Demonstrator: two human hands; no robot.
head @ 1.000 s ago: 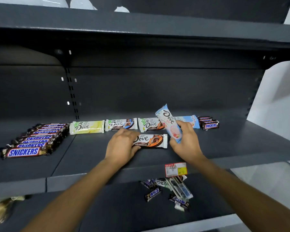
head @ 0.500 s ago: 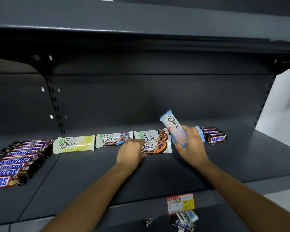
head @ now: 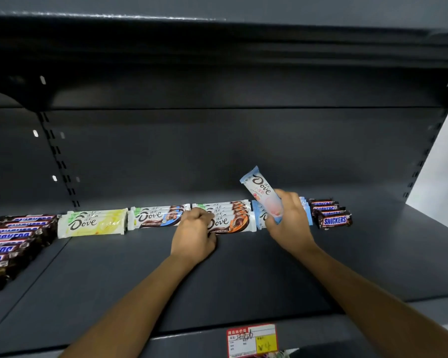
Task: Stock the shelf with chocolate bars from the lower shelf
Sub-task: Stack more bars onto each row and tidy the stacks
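A row of Dove bars lies along the dark shelf (head: 243,280). My left hand (head: 194,235) grips the left end of a brown-and-orange Dove bar (head: 230,223), which lies flat at the front of its stack. My right hand (head: 290,220) holds a light blue-and-pink Dove bar (head: 261,192), tilted up and to the left above the blue stack (head: 259,215). A yellow Dove stack (head: 92,223) and a blue-brown Dove stack (head: 158,215) lie further left.
Long Snickers bars (head: 13,236) fill the shelf's left side. Small Snickers bars (head: 332,215) sit right of my right hand. A red and yellow price tag (head: 252,341) hangs on the shelf's front edge. The upper shelf (head: 217,47) overhangs.
My left hand has pushed the brown-and-orange bar back from the shelf's middle against its stack. My right hand moved back with the blue-and-pink bar. The view rose, hiding the lower shelf.
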